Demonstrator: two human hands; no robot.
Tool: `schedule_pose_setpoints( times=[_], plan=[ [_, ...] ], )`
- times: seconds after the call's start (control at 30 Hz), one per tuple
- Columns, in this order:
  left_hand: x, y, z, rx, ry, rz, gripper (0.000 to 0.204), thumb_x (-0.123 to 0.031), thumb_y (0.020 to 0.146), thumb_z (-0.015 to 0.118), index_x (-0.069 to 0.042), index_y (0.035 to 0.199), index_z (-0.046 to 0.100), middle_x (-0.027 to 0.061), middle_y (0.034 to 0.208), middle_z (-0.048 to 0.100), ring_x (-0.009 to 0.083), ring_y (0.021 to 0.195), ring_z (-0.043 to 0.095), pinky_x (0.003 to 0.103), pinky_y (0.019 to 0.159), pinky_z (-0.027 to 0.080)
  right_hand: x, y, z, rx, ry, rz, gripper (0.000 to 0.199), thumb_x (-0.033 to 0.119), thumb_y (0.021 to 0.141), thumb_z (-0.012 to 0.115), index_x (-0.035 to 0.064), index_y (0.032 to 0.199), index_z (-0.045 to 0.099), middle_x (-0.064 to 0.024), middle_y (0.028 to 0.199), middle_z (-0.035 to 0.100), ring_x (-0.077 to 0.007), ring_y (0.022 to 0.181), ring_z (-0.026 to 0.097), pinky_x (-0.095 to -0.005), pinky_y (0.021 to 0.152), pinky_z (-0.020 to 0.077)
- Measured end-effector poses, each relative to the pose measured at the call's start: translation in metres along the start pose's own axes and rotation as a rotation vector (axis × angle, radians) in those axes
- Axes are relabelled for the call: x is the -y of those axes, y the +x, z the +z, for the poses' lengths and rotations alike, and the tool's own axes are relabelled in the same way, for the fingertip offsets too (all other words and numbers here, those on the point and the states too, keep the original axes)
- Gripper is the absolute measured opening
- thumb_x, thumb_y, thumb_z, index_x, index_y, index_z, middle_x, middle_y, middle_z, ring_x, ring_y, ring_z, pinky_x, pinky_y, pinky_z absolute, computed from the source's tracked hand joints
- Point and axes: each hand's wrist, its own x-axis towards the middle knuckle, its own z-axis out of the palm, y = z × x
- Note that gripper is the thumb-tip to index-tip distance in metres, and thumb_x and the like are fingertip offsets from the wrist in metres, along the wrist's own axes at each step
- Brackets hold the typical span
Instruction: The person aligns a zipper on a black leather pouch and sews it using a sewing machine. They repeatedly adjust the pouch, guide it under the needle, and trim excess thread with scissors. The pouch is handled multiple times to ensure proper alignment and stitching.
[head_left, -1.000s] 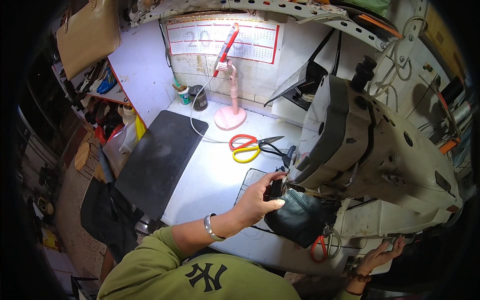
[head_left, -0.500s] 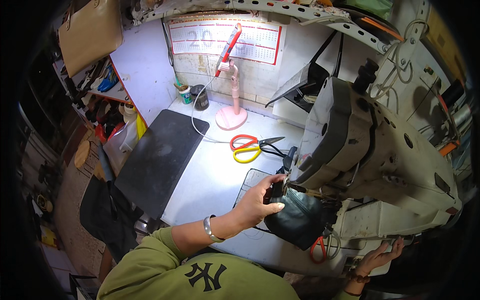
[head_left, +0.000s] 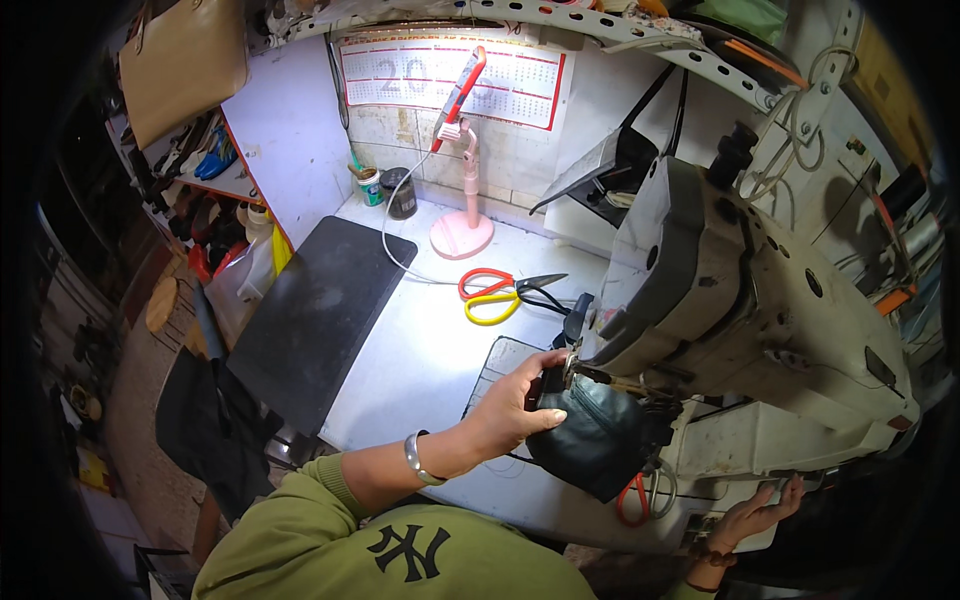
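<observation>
My left hand (head_left: 515, 410), a silver bangle on its wrist, grips a dark leather piece (head_left: 592, 435) at its upper left edge, thumb on top. The piece has a seam across it and lies under the head of a large cream sewing machine (head_left: 770, 300). My fingers are close to the needle area, and the fingertips are partly hidden behind the leather. At the machine's lower right end, my right hand (head_left: 755, 515) has its palm up and its fingers stretched out. The fingertips reach the machine's edge; whether they touch it I cannot tell.
Red-and-yellow-handled scissors (head_left: 500, 293) lie behind the leather, and red-handled scissors (head_left: 635, 497) beside it. A pink stand (head_left: 465, 235) holds a lit lamp. Left of it are a black mat (head_left: 315, 320) and two small pots (head_left: 400, 195). A shelf (head_left: 640, 38) runs overhead.
Both hands and the leather stay almost in place. The whole view shifts very slightly; nothing has been picked up or let go.
</observation>
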Motion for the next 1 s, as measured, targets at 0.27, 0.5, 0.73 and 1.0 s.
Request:
schedule_pose_setpoints(
  times=[0.27,0.5,0.73,1.0],
  plan=[
    [0.001,0.0,-0.001,0.022,-0.016,-0.007,0.07,-0.001,0.079,0.068,-0.002,0.14,0.034,0.006,0.124,0.049,0.0155,0.115,0.048,0.031,0.102,0.038,0.015,0.036,-0.021,0.012,-0.219,-0.211,0.048,0.033,0.103,0.042,-0.0016,0.135,0.038,-0.0144,0.139,0.041,-0.0304,0.125,0.045,-0.0418,0.1,0.0442],
    [0.001,0.001,-0.005,0.023,0.107,0.002,0.073,0.0,0.08,0.066,-0.001,0.143,0.03,0.0078,0.129,0.048,0.0161,0.118,0.047,0.031,0.104,0.037,0.024,0.129,-0.05,-0.236,-0.115,-0.289,0.047,0.033,0.102,0.045,-0.0017,0.133,0.044,-0.0187,0.138,0.046,-0.0313,0.125,0.047,-0.0412,0.103,0.0406],
    [0.001,0.001,-0.006,0.029,0.21,0.051,0.074,0.0,0.08,0.066,0.0,0.144,0.029,0.0084,0.129,0.048,0.017,0.118,0.047,0.031,0.104,0.036,-0.099,0.339,-0.078,0.208,0.133,0.293,0.043,0.027,0.101,0.044,0.0009,0.135,0.05,-0.0179,0.136,0.051,-0.0268,0.122,0.051,-0.0376,0.103,0.0391],
    [0.005,0.006,-0.012,0.078,0.216,0.043,0.077,-0.002,0.081,0.069,0.0,0.146,0.028,0.0083,0.131,0.048,0.0165,0.12,0.046,0.03,0.105,0.035,-0.201,0.36,-0.083,0.371,-0.034,0.03,0.043,0.026,0.101,0.041,0.0011,0.135,0.05,-0.0167,0.135,0.052,-0.0266,0.121,0.051,-0.0372,0.102,0.0394]
  ],
)
